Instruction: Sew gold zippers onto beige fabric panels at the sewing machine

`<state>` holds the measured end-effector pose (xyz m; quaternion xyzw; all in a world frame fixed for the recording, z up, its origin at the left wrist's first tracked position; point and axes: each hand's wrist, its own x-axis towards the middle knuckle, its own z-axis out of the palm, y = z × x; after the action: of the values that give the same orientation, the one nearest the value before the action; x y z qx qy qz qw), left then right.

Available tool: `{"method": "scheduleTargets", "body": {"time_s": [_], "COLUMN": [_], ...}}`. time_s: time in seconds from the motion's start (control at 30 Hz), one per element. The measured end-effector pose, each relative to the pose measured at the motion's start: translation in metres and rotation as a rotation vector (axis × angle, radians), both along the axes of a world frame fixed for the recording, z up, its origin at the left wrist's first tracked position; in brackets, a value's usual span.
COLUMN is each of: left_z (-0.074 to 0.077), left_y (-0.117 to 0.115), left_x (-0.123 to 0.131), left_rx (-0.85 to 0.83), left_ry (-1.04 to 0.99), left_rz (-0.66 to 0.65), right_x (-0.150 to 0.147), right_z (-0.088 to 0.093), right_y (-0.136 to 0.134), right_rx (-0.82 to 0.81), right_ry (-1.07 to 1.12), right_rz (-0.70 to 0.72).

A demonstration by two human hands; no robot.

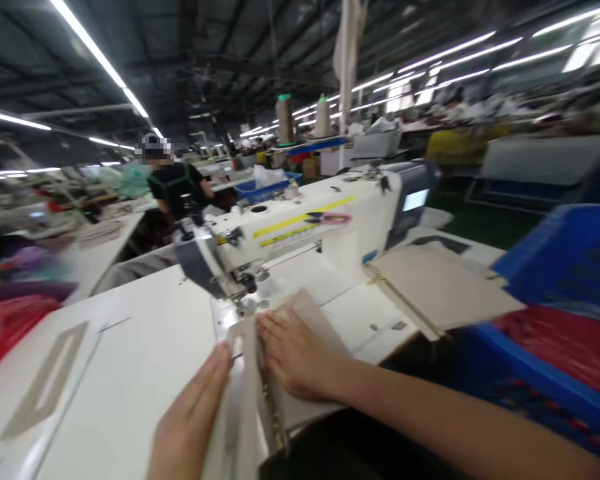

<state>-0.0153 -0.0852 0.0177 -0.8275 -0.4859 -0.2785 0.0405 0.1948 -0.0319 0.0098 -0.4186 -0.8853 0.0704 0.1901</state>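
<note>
- Directly in front of the sewing machine's (300, 233) needle area, a beige fabric panel (330, 333) lies on the worktable (145, 363), its far end close to the presser foot.
- Along the panel's left side, a pale slotted strip (250, 380) runs toward the sewing machine, a brass-coloured zipper (275, 417) beside it.
- The worker's right hand (293, 357) presses flat on the panel before the sewing machine, palm down, fingers extended and holding nothing visibly.
- The left hand (195, 407), fingers straight and together, rests at the strip's left edge, nearer the worker than the sewing machine; whether its thumb pinches the strip cannot be told.
- Left of the sewing machine, a beige frame-shaped piece (57, 363) lies flat, with red plastic (15, 327) farther out.
- Right of the sewing machine, beige panels (445, 287) with brass-toned edging overhang the tabletop beside a blue bin (550, 247) containing red wrapping (570, 340).
- On the sewing machine's body sit pink-handled snips (330, 218); two thread cones (323, 120) stand behind.
- Beyond the sewing machine, to its left, a co-worker (177, 183) in a dark top works among cluttered tables.
</note>
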Motion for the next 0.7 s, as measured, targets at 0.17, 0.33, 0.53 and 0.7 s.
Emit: {"method": "scheduleTargets", "body": {"time_s": [0.17,0.33,0.53,0.7], "left_z": [-0.009,-0.012,-0.015,-0.013], "left_y": [0.030,0.042,0.042,0.043], "left_x": [0.024,0.030,0.021,0.018], "left_rx": [0.017,0.004,0.005,-0.012], "left_ry": [0.343,0.422,0.393,0.362], "left_rz": [-0.028,-0.019,-0.046,-0.078], "right_x": [-0.003,-0.003,-0.005,-0.005], "right_z": [-0.018,-0.026,-0.025,-0.020], "right_y": [0.002,0.002,0.002,0.002], "right_rx": [0.083,0.172,0.177,0.138], "right_ry": [0.013,-0.009,-0.008,0.000], "right_rz": [0.044,0.049,0.021,0.003]}}
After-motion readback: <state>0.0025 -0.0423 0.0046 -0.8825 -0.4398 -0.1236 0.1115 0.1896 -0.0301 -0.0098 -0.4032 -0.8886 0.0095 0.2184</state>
